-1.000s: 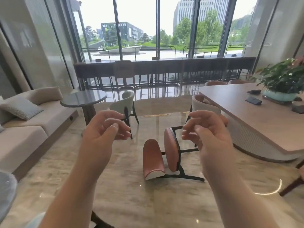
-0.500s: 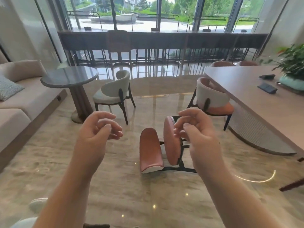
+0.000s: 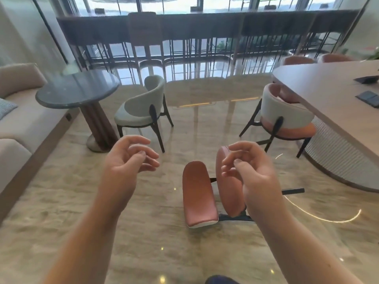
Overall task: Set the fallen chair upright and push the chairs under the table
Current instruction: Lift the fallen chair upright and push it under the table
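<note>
A fallen chair (image 3: 199, 193) with terracotta cushions and dark legs lies on its side on the marble floor, centre right. My right hand (image 3: 249, 173) hovers in front of its seat, fingers loosely curled and holding nothing. My left hand (image 3: 125, 160) is raised to the left of the chair, also curled and holding nothing. An upright chair (image 3: 284, 119) with a white back and terracotta seat stands pulled out from the long wooden table (image 3: 332, 93) at the right. Two more terracotta chair backs (image 3: 298, 60) show behind the table.
A round dark table (image 3: 75, 90) on a pedestal stands at the left with a pale green chair (image 3: 143, 111) beside it. A beige sofa (image 3: 22, 119) runs along the left wall. A dark bar counter (image 3: 205, 25) lines the window. Dark flat items (image 3: 368, 97) lie on the long table.
The view has tilted down and closed in on the fallen chair. Both hands have stayed raised and curled, the right one now in front of the chair's seat.
</note>
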The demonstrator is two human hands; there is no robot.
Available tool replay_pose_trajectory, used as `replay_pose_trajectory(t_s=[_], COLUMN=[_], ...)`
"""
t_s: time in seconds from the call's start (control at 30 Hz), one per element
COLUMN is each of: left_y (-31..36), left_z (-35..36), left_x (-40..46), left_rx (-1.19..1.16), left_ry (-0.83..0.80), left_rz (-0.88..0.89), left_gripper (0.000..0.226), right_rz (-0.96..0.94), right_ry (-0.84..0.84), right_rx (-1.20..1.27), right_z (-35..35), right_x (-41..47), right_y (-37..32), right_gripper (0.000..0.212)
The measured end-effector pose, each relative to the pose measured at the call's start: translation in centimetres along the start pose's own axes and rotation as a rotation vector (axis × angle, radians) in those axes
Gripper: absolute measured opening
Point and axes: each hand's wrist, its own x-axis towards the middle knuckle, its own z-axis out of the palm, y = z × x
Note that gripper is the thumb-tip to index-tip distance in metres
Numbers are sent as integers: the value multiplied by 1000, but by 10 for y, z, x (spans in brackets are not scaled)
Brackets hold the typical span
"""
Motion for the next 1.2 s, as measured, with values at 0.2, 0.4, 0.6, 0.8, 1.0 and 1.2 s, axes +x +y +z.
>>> replay_pose_trajectory(t_s=[0.2, 0.4, 0.6, 0.8, 1.0, 1.2], left_y=[-39, -58, -84, -124, -166, -208], left_z=[27, 62, 90, 126, 162, 191], left_x=[99, 208, 291, 376, 484, 598], left_rx=[30, 30, 44, 50, 38, 55], left_ry=[-39, -82, -131, -280, -522, -893], left_rz=[-33, -14, -50, -105, -123, -151], left_gripper=[28, 26, 26, 32, 38, 34], right_rz=[20, 42, 49, 55, 35, -44], right_ry=[28, 9, 88, 216, 471, 885], right_rx=[25, 38, 11, -30, -27, -118], right_z=[-1, -7, -10, -17, -2, 47], right_x=[95, 199, 282, 325, 372, 427], right_y=[35, 66, 84, 109, 145, 180], right_gripper=[28, 35, 31, 30, 28, 32])
